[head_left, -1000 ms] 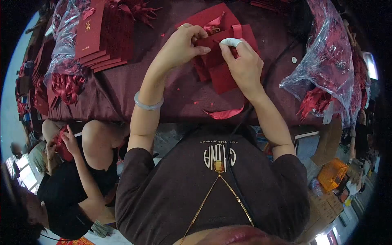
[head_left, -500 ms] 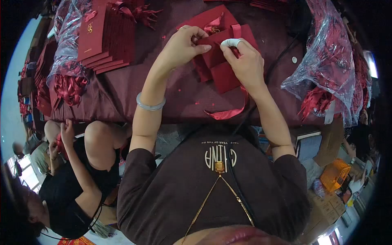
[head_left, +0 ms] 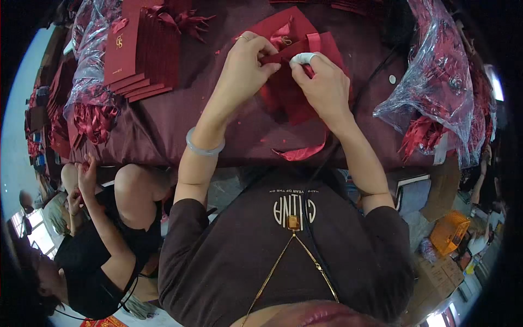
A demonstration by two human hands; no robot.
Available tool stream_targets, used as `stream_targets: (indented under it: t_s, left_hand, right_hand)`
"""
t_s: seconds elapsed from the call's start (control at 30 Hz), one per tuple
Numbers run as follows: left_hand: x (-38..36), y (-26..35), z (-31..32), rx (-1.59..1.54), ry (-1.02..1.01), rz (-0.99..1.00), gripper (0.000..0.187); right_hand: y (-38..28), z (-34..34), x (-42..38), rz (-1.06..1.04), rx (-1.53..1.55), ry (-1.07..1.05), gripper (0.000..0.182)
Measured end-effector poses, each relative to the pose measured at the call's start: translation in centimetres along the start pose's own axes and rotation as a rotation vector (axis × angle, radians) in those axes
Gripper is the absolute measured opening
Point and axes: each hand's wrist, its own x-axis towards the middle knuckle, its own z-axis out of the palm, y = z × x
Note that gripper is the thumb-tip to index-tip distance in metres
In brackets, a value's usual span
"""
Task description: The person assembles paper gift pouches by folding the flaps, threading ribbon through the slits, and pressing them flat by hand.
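Both my hands meet at a red paper bag (head_left: 297, 101) over the cloth-covered table. My left hand (head_left: 248, 60), with a ring, pinches the bag's upper edge near its left side. Opposite it, my right hand (head_left: 322, 82), one finger wrapped in white, has thumb and forefinger closed on the same edge. The fingertips nearly meet. Another red piece with a gold logo (head_left: 280, 35) and a ribbon bow lies behind. A loose red ribbon (head_left: 302, 152) trails toward the table's front edge. What lies between my fingertips is partly hidden.
A stack of red bags (head_left: 125, 60) stands at the left, beside plastic-wrapped red ribbons (head_left: 93, 117). More wrapped ribbons (head_left: 441, 82) lie at the right. A small white disc (head_left: 392, 79) rests on the tablecloth (head_left: 190, 122). A co-worker (head_left: 98, 245) sits at lower left; an orange crate (head_left: 449, 233) stands lower right.
My hands have shifted slightly along the bag's edge, the right one a little to the left. The bag has tilted, and less of its front panel shows. The co-worker's hands have moved slightly.
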Motion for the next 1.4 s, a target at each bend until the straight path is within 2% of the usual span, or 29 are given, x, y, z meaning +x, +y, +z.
stream_targets:
  t_s: [0.1,0.17,0.27,0.4,0.5,0.6,0.7,0.77,0.97,1.4]
  left_hand:
    - [-0.5,0.1,0.2,0.067,0.071,0.043,0.028]
    - [-0.5,0.3,0.0,0.07,0.056,-0.013,0.027]
    - [-0.3,-0.3,0.0,0.031,0.053,-0.049,0.026]
    - [0.0,-0.6,-0.5,0.016,-0.018,-0.08,0.031]
    - [0.1,-0.7,-0.4,0.048,-0.041,-0.022,0.032]
    - [0.1,-0.7,-0.5,0.002,-0.042,-0.078,0.032]
    - [0.1,-0.9,-0.5,-0.018,-0.056,-0.041,0.034]
    - [0.2,-0.5,-0.7,-0.056,-0.083,-0.137,0.031]
    - [0.3,-1.7,-0.5,-0.06,-0.116,-0.118,0.033]
    - [0.3,-0.9,-0.6,0.037,-0.112,-0.089,0.035]
  right_hand:
    - [-0.7,0.0,0.0,0.041,-0.06,-0.019,0.019]
    - [-0.9,-0.1,0.0,0.143,0.042,-0.048,0.021]
    - [-0.3,0.1,0.2,0.151,0.113,-0.035,0.022]
    - [-0.2,-0.2,0.4,0.129,0.123,-0.014,0.023]
    - [0.1,-0.1,0.5,0.14,0.117,-0.006,0.023]
    - [-0.1,0.0,0.5,0.11,0.107,0.013,0.022]
    - [-0.2,-0.3,0.5,0.077,0.071,-0.035,0.02]
    - [0.0,-0.3,0.5,0.051,0.094,-0.061,0.019]
    - [0.7,-0.7,0.8,0.037,0.131,-0.141,0.018]
    - [0.8,-0.7,0.8,0.034,0.136,-0.138,0.022]
